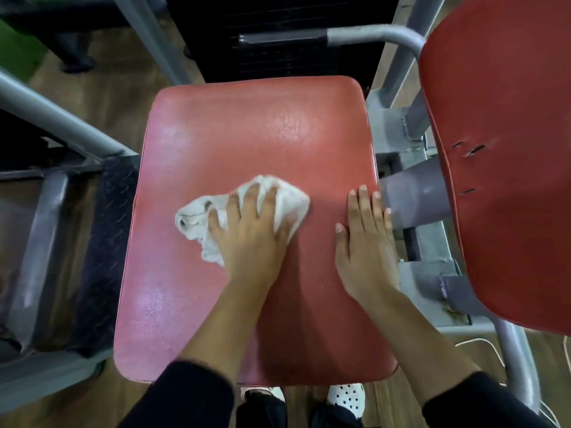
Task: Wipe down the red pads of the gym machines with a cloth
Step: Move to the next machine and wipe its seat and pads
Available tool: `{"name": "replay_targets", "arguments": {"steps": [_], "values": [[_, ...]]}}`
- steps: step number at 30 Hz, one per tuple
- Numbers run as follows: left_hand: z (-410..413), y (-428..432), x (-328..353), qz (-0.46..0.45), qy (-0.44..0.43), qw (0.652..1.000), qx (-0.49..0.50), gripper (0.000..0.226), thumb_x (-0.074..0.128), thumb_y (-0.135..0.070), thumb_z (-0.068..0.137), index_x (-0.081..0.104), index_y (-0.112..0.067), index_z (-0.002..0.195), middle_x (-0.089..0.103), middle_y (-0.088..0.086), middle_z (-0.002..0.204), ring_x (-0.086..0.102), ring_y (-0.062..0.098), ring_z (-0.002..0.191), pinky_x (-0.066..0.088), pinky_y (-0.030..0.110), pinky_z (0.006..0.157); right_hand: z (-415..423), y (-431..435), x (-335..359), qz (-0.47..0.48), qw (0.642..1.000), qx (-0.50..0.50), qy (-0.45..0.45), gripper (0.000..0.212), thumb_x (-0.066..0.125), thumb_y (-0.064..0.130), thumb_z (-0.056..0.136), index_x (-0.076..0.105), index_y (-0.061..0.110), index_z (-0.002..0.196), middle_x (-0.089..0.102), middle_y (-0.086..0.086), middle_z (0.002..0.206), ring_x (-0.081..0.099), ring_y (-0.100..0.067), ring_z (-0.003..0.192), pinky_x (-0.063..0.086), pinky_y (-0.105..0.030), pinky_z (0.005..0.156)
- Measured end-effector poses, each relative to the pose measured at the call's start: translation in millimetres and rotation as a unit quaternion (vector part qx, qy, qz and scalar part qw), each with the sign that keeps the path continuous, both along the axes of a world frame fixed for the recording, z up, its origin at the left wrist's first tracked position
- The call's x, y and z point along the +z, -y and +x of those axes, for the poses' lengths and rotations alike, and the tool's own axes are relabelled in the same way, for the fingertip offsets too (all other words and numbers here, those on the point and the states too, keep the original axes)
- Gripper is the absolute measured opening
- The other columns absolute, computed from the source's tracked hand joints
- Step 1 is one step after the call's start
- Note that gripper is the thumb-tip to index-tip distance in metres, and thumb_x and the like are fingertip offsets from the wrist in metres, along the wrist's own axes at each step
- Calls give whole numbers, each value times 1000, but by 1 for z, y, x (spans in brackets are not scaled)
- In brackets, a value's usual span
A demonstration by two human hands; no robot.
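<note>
Head view, looking down on a gym machine seat. I read the red seat pad [247, 134] as the central surface: a rounded rectangle of worn vinyl, paler and scuffed along its left side, with a glossy patch near its far end.

A crumpled white cloth [197, 217] lies on the middle of this pad. The left hand [247, 233] presses down on it, palm down, its fingers [253, 199] spread and nearly straight across the fabric, not clenched. The cloth bulges out to the left of the hand and beyond the fingertips.

The right hand [364, 242] rests flat on the bare pad just inside its right edge, apart from the cloth, fingers released, straight and close together, thumb angled towards the left hand. It holds nothing. Both forearms run back to black sleeves [191, 393] at the near edge.

A second red pad [500, 180] stands tilted at the right, with several small tears in its cover. Grey steel frame tubes [374, 35] run behind and beside the seat. I note a dark tread plate [105, 242] to the left and a wooden floor [117, 97] beneath. White shoes with dark dots [346, 393] show below the seat's near edge.
</note>
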State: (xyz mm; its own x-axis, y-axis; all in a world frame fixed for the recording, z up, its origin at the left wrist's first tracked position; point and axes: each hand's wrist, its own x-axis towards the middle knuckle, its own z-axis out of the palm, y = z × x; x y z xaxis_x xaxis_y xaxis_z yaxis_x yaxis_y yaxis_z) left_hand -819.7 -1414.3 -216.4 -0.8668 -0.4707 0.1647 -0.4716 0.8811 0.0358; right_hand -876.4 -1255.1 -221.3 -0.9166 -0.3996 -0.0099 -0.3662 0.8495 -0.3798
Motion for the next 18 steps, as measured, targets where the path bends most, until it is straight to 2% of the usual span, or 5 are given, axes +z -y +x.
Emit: {"name": "replay_targets", "arguments": {"steps": [3, 5, 9, 13, 18], "values": [[64, -25, 10, 9, 17, 996, -84, 50, 45, -52, 90, 59, -26, 130, 59, 2, 132, 53, 34, 119, 32, 60, 99, 6, -5, 0, -10, 1000, -18, -3, 61, 18, 33, 96, 21, 6, 150, 16, -9, 159, 5, -20, 147, -9, -30, 119], [76, -24, 12, 12, 29, 992, -121, 49, 46, -53, 88, 63, -26, 126, 60, 2, 130, 56, 32, 116, 30, 60, 98, 7, -6, 0, -14, 1000, -26, -4, 60, 21, 31, 96, 25, 5, 149, 19, -11, 158, 8, -20, 147, -9, -29, 118], [5, 1, 7, 10, 30, 995, -94, 48, 41, -54, 90, 61, -27, 125, 59, 1, 129, 55, 30, 114, 32, 61, 97, 6, -6, -1, -18, 1000, -18, 1, 59, 21, 29, 97, 23, 5, 150, 17, -8, 159, 5, -19, 147, -5, -32, 119], [-37, 8, 10, 53, 52, 995, -71, 49, 41, -55, 91, 58, -26, 127, 57, 3, 132, 54, 32, 116, 34, 62, 97, 7, -6, 0, -37, 999, -31, 1, 57, 22, 29, 97, 24, 7, 150, 19, -6, 158, 3, -15, 147, -7, -28, 119], [-18, 33, 38, 186, 34, 976, -106, 62, 23, -57, 90, 32, -37, 148, 36, -2, 152, 33, 22, 138, 16, 58, 109, 7, 35, 22, -107, 991, -86, -1, 57, 21, 32, 98, 25, 10, 150, 18, -6, 159, 4, -17, 148, -7, -29, 119]]}}
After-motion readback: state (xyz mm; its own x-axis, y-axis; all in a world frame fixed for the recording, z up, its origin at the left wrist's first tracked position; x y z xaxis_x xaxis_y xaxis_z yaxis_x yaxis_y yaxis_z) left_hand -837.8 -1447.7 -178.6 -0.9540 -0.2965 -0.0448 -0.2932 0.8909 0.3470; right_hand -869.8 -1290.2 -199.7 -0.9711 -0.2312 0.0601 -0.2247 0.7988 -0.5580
